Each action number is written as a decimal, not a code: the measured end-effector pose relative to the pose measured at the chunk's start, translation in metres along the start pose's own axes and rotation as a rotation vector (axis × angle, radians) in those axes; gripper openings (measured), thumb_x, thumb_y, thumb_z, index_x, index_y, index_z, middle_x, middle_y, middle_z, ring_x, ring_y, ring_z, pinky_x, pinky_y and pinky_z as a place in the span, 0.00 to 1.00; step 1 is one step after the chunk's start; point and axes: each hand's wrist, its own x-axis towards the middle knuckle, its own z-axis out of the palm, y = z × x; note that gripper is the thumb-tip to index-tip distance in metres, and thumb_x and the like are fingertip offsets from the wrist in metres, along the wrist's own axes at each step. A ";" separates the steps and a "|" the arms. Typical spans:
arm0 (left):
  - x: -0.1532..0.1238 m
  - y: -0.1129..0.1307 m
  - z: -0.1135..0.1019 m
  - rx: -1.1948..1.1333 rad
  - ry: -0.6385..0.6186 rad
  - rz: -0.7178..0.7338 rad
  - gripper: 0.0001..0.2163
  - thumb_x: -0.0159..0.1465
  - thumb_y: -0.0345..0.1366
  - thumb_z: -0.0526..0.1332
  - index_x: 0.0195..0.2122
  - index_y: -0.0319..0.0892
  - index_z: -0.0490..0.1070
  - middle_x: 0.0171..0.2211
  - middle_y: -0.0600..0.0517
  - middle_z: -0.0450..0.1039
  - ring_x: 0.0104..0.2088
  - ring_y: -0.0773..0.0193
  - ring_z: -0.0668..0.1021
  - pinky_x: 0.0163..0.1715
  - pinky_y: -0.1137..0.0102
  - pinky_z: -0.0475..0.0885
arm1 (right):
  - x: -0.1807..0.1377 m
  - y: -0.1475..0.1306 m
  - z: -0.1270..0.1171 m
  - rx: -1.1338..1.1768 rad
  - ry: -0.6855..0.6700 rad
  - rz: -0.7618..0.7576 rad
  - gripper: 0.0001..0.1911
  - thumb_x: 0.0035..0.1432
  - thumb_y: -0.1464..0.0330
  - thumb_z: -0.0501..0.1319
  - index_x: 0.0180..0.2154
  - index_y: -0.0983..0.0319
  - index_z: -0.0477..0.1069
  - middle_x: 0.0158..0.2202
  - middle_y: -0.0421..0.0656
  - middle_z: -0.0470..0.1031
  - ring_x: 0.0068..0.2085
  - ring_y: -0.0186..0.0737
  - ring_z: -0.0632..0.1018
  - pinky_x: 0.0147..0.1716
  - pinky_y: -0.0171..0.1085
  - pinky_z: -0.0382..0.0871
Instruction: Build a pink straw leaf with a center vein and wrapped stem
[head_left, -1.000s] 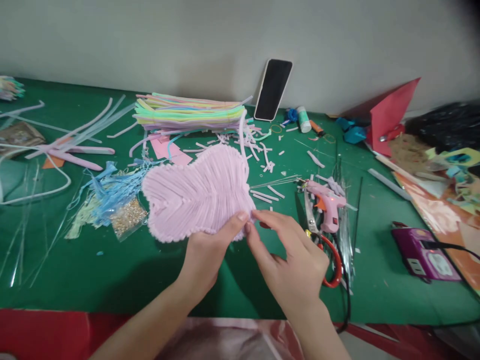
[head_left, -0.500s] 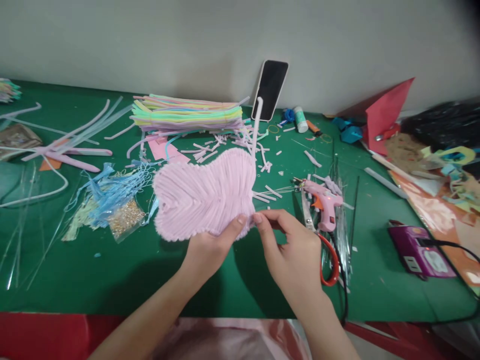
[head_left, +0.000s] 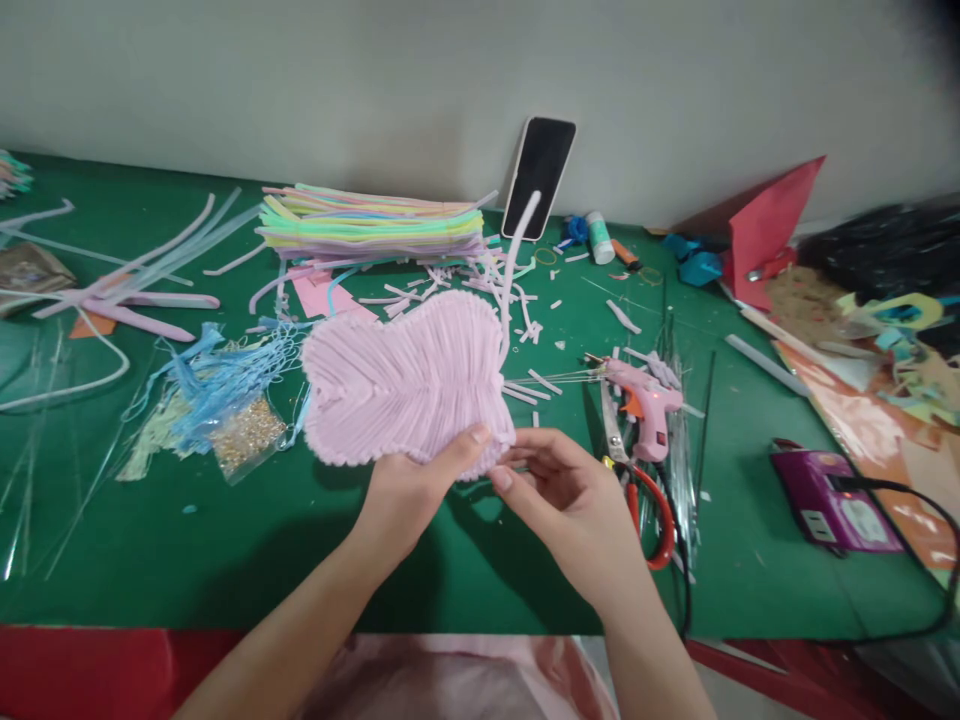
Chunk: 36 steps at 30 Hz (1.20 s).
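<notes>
A pale pink butterfly-shaped piece (head_left: 397, 370) of fuzzy pipe cleaners is held up above the green table. My left hand (head_left: 412, 495) grips its lower edge, thumb on the front and the other fingers hidden behind. At the lower right corner, my right hand (head_left: 566, 495) has its curled fingers against the rim, with the thumb just below the edge. From the piece's right side a loose pink pipe cleaner end (head_left: 516, 255) sticks up and curves to the right.
Bundled pastel pipe cleaners (head_left: 375, 222) lie at the back beside a leaning phone (head_left: 538, 175). Right of my hands are a pink glue gun (head_left: 649, 405), red-handled scissors (head_left: 660, 520) and a purple power box (head_left: 836, 505). Blue tassels (head_left: 225, 375) and a bag of gold bits (head_left: 246, 430) lie left.
The loose pipe cleaner end has swung outward to the right, away from the piece. My right thumb has moved down and left along the corner, its fingers spreading a little.
</notes>
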 end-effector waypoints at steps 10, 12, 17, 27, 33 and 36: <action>0.001 -0.001 -0.003 0.163 0.068 0.028 0.19 0.48 0.39 0.72 0.42 0.44 0.77 0.35 0.49 0.79 0.51 0.47 0.76 0.57 0.55 0.66 | 0.001 -0.004 0.006 -0.315 0.180 -0.086 0.10 0.59 0.63 0.60 0.28 0.61 0.73 0.22 0.40 0.77 0.22 0.34 0.77 0.24 0.32 0.74; 0.000 0.001 -0.002 0.138 0.056 -0.013 0.21 0.49 0.39 0.72 0.45 0.43 0.76 0.37 0.49 0.80 0.52 0.47 0.76 0.58 0.55 0.65 | 0.001 -0.005 0.006 -0.309 0.172 -0.105 0.11 0.60 0.64 0.59 0.28 0.61 0.73 0.22 0.39 0.77 0.22 0.33 0.76 0.23 0.31 0.73; 0.003 0.006 -0.002 -0.061 -0.099 -0.071 0.24 0.50 0.37 0.71 0.50 0.42 0.74 0.43 0.47 0.80 0.52 0.51 0.76 0.56 0.59 0.68 | -0.003 -0.005 0.007 -0.315 0.188 -0.170 0.09 0.60 0.66 0.59 0.28 0.60 0.72 0.22 0.38 0.77 0.23 0.33 0.77 0.24 0.30 0.73; 0.007 0.006 -0.007 -0.178 -0.252 -0.117 0.28 0.52 0.35 0.72 0.55 0.43 0.71 0.43 0.47 0.80 0.54 0.51 0.75 0.57 0.59 0.69 | -0.009 -0.005 0.009 -0.639 0.325 -0.405 0.06 0.59 0.70 0.59 0.29 0.60 0.71 0.22 0.37 0.76 0.21 0.31 0.76 0.24 0.30 0.71; 0.009 0.007 -0.010 -0.162 -0.269 -0.168 0.30 0.51 0.36 0.73 0.56 0.43 0.71 0.42 0.47 0.81 0.53 0.50 0.76 0.56 0.59 0.69 | -0.007 -0.004 0.011 -0.692 0.367 -0.488 0.04 0.57 0.73 0.61 0.29 0.61 0.70 0.22 0.36 0.75 0.21 0.29 0.75 0.25 0.28 0.71; 0.010 0.003 -0.014 -0.142 -0.281 -0.192 0.29 0.52 0.37 0.73 0.56 0.44 0.71 0.42 0.49 0.81 0.53 0.51 0.76 0.55 0.60 0.70 | -0.009 -0.003 0.010 -0.678 0.343 -0.472 0.03 0.56 0.73 0.61 0.30 0.61 0.71 0.23 0.36 0.76 0.22 0.29 0.76 0.26 0.28 0.71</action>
